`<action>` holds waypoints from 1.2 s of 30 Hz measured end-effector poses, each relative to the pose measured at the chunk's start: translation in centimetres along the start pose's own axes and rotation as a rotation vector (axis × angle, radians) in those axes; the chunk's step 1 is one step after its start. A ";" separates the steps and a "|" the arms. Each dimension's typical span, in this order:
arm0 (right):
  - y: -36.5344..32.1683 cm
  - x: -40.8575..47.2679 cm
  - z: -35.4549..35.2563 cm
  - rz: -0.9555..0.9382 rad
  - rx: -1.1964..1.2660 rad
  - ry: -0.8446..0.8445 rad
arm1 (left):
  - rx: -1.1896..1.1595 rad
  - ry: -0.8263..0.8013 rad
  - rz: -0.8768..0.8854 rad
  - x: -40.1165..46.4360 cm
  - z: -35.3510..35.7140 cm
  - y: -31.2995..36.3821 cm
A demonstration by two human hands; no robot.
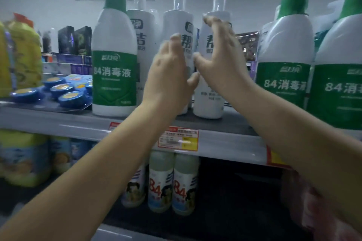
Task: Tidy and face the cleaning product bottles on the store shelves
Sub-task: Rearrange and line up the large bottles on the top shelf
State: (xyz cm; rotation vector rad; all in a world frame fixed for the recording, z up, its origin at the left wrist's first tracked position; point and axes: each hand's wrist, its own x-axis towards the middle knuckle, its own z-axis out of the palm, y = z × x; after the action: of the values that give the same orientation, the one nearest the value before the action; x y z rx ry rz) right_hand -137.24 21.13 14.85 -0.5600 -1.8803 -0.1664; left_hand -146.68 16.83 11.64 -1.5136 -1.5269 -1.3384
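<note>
Green-labelled bottles marked "84消毒液" flank a row of white bottles with clear caps on the upper shelf of a store aisle; the white bottles' black lettering is partly hidden by the hands. The left hand and right hand are raised before two of these white bottles, fingers spread apart and relaxed, gripping nothing. Blue round tubs and yellow bottles lie at left. A red-and-yellow price tag marks the shelf edge; smaller "84" bottles stand below.
</note>
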 end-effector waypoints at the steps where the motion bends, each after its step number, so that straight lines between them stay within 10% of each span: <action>1: -0.6 0.1 1.0 0.002 0.035 -0.045 | 0.045 0.029 -0.015 0.2 -0.8 -1.3; 8: -4.2 0.6 7.6 0.137 0.316 -0.359 | 0.287 -0.021 -0.313 0.6 -4.1 -8.8; 14: -5.3 0.8 9.9 0.292 0.400 -0.480 | -0.103 -0.156 -0.660 0.9 -4.8 -11.9; 36: 1.5 -4.0 0.1 0.162 0.034 -0.031 | -0.287 -0.261 -0.304 -0.2 1.5 -0.4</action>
State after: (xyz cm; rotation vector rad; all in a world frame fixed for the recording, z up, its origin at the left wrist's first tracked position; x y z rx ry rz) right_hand -135.60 21.28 10.97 -0.6916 -1.8548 -0.0191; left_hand -146.63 18.19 10.87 -1.7380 -1.8495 -1.6415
